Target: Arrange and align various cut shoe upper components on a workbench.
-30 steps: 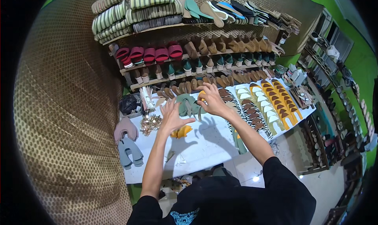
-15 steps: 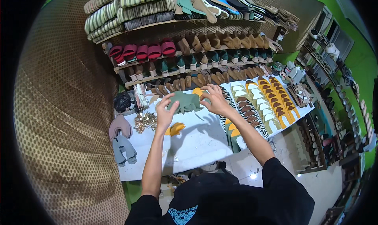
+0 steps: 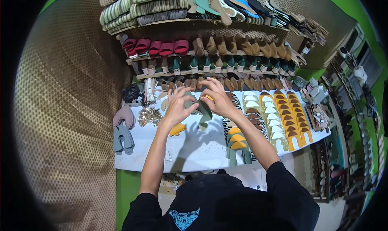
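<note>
Plainly green piece [image 3: 205,113], matte, partly hidden

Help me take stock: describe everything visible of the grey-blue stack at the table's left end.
The grey-blue stack holds several flat, arched pieces, their open end toward the table's front edge. They look matte, perhaps fabric or leather, and the edges are uneven. It lies near the left front corner, just in front of a pinkish stack; whether those two touch is unclear. Nothing holds it.
</note>
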`<state>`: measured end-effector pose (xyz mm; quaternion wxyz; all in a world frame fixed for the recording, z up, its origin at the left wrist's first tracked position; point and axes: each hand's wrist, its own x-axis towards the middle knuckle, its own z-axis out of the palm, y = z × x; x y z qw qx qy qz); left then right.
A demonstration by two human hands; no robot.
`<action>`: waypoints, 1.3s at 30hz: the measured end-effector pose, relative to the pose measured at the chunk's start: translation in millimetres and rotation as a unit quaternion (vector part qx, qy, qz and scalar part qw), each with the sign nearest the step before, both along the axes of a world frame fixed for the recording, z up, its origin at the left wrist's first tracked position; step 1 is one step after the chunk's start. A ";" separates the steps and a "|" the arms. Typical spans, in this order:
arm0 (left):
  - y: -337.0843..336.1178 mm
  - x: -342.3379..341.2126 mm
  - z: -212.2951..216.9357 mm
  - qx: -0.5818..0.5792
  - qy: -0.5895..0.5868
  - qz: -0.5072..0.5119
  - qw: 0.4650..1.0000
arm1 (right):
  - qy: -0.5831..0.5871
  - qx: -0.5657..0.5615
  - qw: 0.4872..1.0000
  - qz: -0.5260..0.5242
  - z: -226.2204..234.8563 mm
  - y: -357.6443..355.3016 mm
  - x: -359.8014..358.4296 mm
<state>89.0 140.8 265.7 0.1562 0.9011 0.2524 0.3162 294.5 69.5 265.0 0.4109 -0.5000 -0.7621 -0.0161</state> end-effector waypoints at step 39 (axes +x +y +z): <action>2.9 2.5 13.0 -0.066 -0.217 0.106 0.968 | -0.032 -0.077 0.994 0.071 -14.6 28.4 23.6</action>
